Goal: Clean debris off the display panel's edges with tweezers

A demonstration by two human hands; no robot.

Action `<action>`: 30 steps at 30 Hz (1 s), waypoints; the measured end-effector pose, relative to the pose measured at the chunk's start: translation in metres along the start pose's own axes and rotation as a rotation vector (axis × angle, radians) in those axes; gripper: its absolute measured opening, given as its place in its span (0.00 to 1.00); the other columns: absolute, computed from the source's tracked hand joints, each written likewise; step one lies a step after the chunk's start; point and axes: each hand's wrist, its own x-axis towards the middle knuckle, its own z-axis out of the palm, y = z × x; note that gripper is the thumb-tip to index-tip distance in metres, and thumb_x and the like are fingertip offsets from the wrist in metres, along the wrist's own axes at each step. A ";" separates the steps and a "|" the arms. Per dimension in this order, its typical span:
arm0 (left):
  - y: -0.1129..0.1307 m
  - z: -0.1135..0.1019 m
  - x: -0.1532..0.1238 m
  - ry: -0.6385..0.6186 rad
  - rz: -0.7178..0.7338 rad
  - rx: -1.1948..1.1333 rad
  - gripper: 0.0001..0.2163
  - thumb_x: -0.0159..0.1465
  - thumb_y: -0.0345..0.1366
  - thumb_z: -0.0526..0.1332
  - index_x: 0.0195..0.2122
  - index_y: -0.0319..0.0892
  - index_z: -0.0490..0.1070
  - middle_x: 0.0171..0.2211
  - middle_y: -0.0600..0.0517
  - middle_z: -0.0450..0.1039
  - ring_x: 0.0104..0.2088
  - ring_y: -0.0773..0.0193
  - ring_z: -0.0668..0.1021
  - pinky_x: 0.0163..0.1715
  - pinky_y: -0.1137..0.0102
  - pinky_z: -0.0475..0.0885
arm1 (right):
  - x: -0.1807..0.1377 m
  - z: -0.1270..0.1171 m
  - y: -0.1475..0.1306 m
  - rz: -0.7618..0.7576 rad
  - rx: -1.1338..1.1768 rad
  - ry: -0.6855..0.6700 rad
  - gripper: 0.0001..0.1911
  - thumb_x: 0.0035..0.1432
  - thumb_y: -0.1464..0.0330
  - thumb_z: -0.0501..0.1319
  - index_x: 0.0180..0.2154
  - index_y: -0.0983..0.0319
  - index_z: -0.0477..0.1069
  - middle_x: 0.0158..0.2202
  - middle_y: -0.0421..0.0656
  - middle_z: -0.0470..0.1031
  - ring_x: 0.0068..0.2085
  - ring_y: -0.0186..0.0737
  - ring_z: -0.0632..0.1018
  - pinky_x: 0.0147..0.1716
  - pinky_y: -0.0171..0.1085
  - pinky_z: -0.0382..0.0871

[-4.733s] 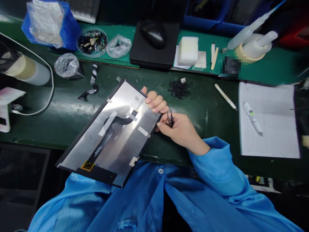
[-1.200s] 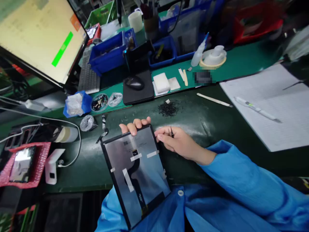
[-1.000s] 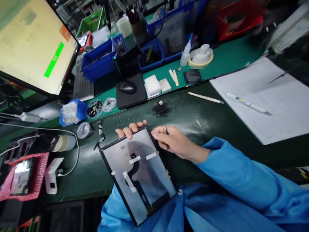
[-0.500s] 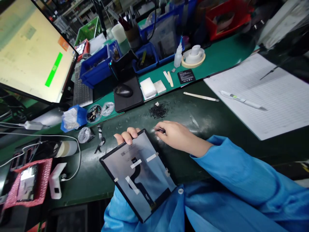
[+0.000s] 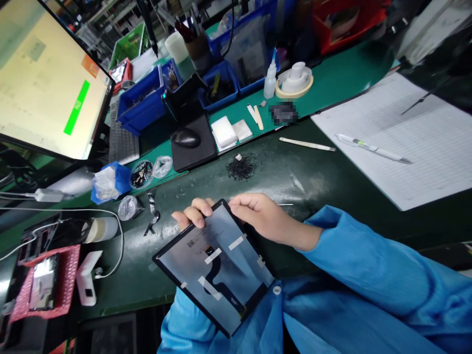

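Note:
My left hand [image 5: 194, 213] grips the upper edge of a tablet display panel [image 5: 199, 268], its fingers curled over the front and the rest of the hand hidden behind. The panel is tilted, its greyish back towards me, with a black flex cable [image 5: 218, 275] and several strips of whitish tape. At the panel's upper right corner, my right hand [image 5: 263, 216] is closed, thumb and forefinger pinched on the edge. Just past its knuckles shows a thin metal tip [image 5: 285, 204], mostly hidden by the hand. Behind both hands lies a pile of black shreds [image 5: 241, 167].
A pale stick-like tool [image 5: 307, 144] and a pen [image 5: 374, 149] on lined paper [image 5: 416, 172] are to the right. A mouse [image 5: 186, 138], blue bins [image 5: 142, 105] and a dropper bottle [image 5: 270, 81] stand at the back. Pink bubble wrap [image 5: 68, 280] lies left, below a monitor [image 5: 47, 73].
My right hand has moved left from over the table to the panel's corner. The tweezers that showed at its fingertips are no longer there. The panel has shifted slightly right.

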 end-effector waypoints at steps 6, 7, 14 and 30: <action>0.003 0.006 -0.004 0.011 -0.013 0.009 0.25 0.73 0.52 0.48 0.21 0.42 0.53 0.25 0.52 0.57 0.27 0.62 0.61 0.34 0.68 0.69 | -0.001 0.000 -0.001 0.066 0.052 0.020 0.09 0.55 0.65 0.60 0.32 0.62 0.75 0.27 0.39 0.75 0.28 0.35 0.71 0.26 0.34 0.64; 0.003 0.006 -0.004 0.000 -0.061 -0.020 0.25 0.73 0.51 0.48 0.21 0.42 0.52 0.25 0.52 0.57 0.28 0.63 0.61 0.36 0.68 0.70 | -0.001 0.000 -0.002 0.062 0.053 0.025 0.08 0.55 0.65 0.60 0.31 0.62 0.75 0.26 0.39 0.74 0.28 0.35 0.71 0.26 0.34 0.64; -0.005 -0.004 -0.006 -0.109 -0.132 -0.108 0.26 0.74 0.51 0.49 0.22 0.42 0.52 0.26 0.53 0.60 0.31 0.66 0.67 0.43 0.72 0.72 | 0.004 -0.004 0.000 0.001 0.053 0.067 0.08 0.53 0.65 0.58 0.26 0.62 0.71 0.22 0.36 0.67 0.25 0.31 0.66 0.23 0.32 0.59; -0.008 -0.010 -0.002 -0.183 -0.144 -0.093 0.27 0.74 0.50 0.48 0.20 0.41 0.54 0.24 0.53 0.58 0.28 0.65 0.63 0.38 0.70 0.69 | 0.006 -0.002 0.007 0.088 0.114 0.030 0.07 0.46 0.66 0.58 0.26 0.62 0.72 0.18 0.33 0.64 0.20 0.29 0.61 0.19 0.32 0.52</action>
